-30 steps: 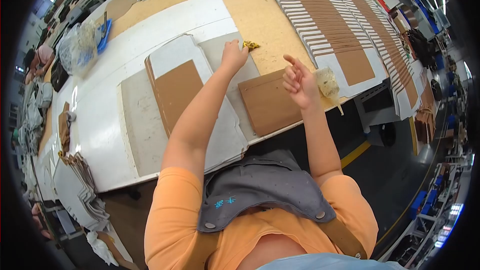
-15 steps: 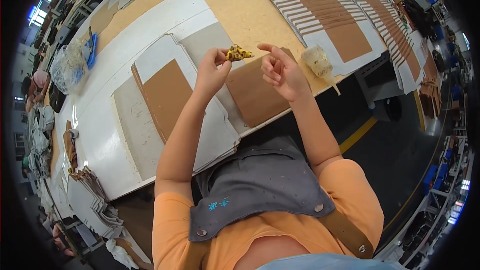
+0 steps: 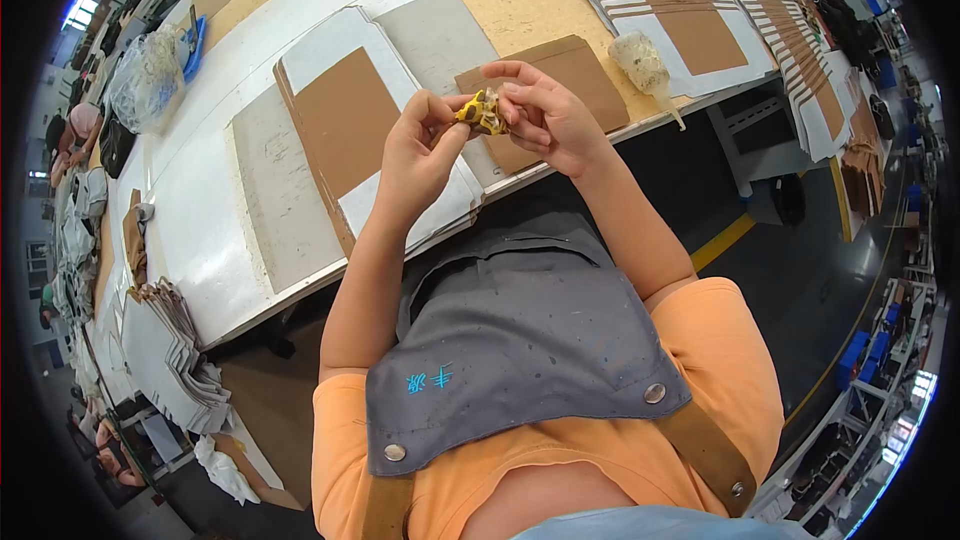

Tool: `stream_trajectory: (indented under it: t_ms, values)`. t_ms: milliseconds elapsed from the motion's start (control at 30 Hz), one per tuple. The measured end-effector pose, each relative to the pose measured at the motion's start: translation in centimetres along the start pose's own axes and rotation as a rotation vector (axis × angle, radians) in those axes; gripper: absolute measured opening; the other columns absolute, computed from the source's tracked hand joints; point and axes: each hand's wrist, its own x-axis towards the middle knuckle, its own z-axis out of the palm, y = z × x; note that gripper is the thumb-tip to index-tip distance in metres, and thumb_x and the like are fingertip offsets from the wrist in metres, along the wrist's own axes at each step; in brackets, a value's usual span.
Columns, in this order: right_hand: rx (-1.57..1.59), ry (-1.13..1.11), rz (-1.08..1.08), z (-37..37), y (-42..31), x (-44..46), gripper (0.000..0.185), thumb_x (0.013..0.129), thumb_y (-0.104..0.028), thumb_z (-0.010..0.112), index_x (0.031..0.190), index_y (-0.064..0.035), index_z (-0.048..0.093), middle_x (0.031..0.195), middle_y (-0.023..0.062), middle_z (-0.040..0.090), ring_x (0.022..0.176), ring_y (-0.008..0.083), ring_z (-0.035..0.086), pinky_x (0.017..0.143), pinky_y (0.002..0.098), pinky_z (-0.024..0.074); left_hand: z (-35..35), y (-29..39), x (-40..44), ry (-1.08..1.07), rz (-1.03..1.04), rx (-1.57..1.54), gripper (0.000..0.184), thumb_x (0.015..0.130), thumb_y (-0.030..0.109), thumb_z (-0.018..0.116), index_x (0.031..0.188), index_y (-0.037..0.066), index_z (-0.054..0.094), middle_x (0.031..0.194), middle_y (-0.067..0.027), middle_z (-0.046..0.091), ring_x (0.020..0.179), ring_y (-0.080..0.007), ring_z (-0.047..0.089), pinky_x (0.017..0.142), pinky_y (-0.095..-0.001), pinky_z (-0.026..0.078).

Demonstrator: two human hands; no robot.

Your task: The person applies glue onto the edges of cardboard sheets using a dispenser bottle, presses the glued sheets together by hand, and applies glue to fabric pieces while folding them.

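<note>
My left hand (image 3: 422, 148) pinches a small, crumpled yellow-and-black patterned packet (image 3: 480, 114) between thumb and fingers, above the edge of the worktable. My right hand (image 3: 556, 120) meets it from the other side. Its thumb and curled fingers close on the packet's whitish right end, while the index finger reaches out over the top. What the packet contains cannot be made out. Below and beyond my hands lie a brown sheet (image 3: 560, 70) and a stack of white-edged panels with a brown face (image 3: 350, 120).
Rows of overlapping brown-and-white panels (image 3: 690, 30) cover the table's far right. A cloudy plastic container with a spout (image 3: 640, 62) sits by the edge. Clear plastic bags (image 3: 146, 90) lie at the left, near a blue tray (image 3: 196, 48). Grey pieces (image 3: 170, 355) are stacked lower left.
My right hand has moved left onto the packet, closing the gap between my hands. The packet is turned and sits slightly lower against my body. The camera view has shifted.
</note>
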Motion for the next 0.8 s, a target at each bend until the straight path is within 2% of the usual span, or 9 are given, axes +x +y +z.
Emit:
stream_trajectory:
  t_ms: [233,400,500,700,800]
  values:
    - [-0.055,0.004,-0.019,1.6,0.4,-1.3,0.03,0.091,-0.01,0.043,0.12,0.0004,0.044,0.066,0.0002,0.053,0.036,0.0008,0.031,0.033,0.0146,0.0236,0.5,0.3,-1.6,0.025,0.013,-0.026,0.006,0.086,-0.003,0.047,0.091,-0.001,0.045,0.106,-0.0169,0.058,0.098,-0.0164,0.057,0.09,-0.0316,0.048]
    - [-0.153,0.045,-0.027,2.4,0.7,-1.6,0.028,0.092,-0.009,0.041,0.119,-0.0012,0.045,0.069,0.0012,0.054,0.037,0.0002,0.031,0.034,0.0142,0.0227,1.1,0.8,-2.2,0.091,0.125,0.143,0.027,0.084,-0.003,0.05,0.111,-0.004,0.05,0.114,-0.0156,0.058,0.105,-0.0178,0.057,0.092,-0.0305,0.046]
    - [-0.191,0.062,-0.043,2.4,0.8,-1.5,0.028,0.092,-0.009,0.041,0.118,-0.0013,0.046,0.07,0.0018,0.054,0.037,0.0001,0.031,0.034,0.0145,0.0224,0.8,0.1,-2.5,0.045,0.137,0.336,0.035,0.083,-0.003,0.052,0.118,-0.004,0.05,0.119,-0.0159,0.057,0.106,-0.0196,0.058,0.091,-0.031,0.046]
    - [-0.163,0.069,-0.043,1.8,1.0,-1.4,0.027,0.093,-0.01,0.041,0.118,-0.0003,0.045,0.074,0.0031,0.056,0.036,0.0006,0.031,0.034,0.0153,0.0225,1.6,0.0,-3.1,0.039,0.197,0.391,0.036,0.08,-0.002,0.058,0.116,-0.001,0.053,0.121,-0.0169,0.055,0.104,-0.0212,0.059,0.09,-0.0308,0.047]
    - [-0.096,0.064,-0.011,1.7,1.1,-1.3,0.028,0.093,-0.01,0.042,0.118,0.0,0.045,0.076,0.0037,0.057,0.036,0.0012,0.031,0.033,0.0162,0.0231,2.0,-0.4,-3.1,0.06,0.203,0.405,0.04,0.081,-0.004,0.06,0.12,-0.004,0.05,0.121,-0.013,0.053,0.108,-0.0175,0.055,0.092,-0.0291,0.045]
